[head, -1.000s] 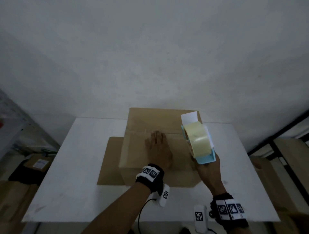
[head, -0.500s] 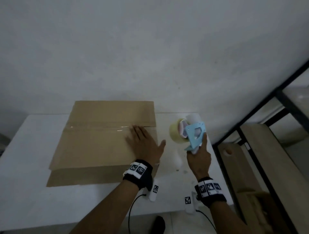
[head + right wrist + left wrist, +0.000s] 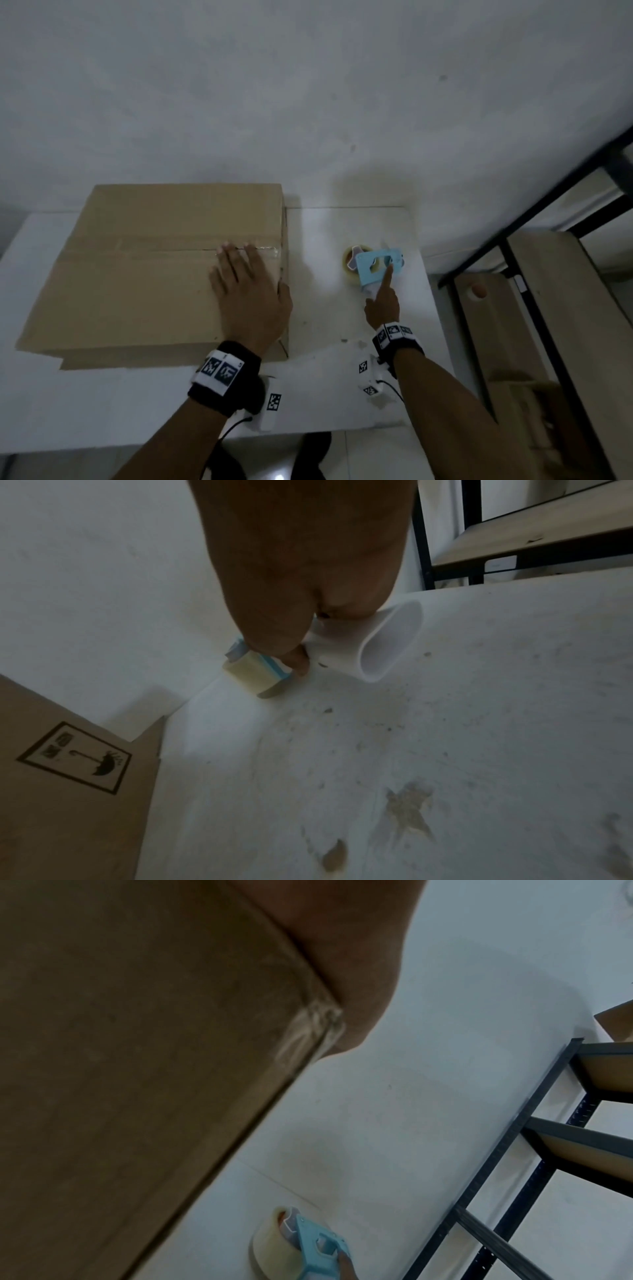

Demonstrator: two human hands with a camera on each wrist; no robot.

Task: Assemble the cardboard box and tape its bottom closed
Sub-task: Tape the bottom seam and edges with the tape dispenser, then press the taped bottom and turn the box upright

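The cardboard box [image 3: 150, 270] lies on the white tabletop [image 3: 329, 308], its closed flaps facing up and a strip of clear tape [image 3: 191, 247] running along the seam between them. The left hand [image 3: 251, 296] rests flat on the box near its right edge, fingers straight and spread, the fingertips touching the tape and the thumb lying along the box's right edge. In the left wrist view the tape end [image 3: 313, 1031] folds crinkled over that edge. To the right of the box, apart from it, the blue tape dispenser [image 3: 376, 265] with its roll of clear tape [image 3: 349, 263] sits on the tabletop. The right hand [image 3: 383, 301] grasps the dispenser's white handle [image 3: 373, 645], its index finger stretched along the blue frame and the other fingers curled round the handle. The box's right side wall bears a printed handling symbol [image 3: 75, 757] with an umbrella. Further right of the box, past the tabletop's edge, stands a black metal shelf rack [image 3: 534, 219] with wooden boards. Both wrists wear black bands [image 3: 224, 373] with square printed markers.
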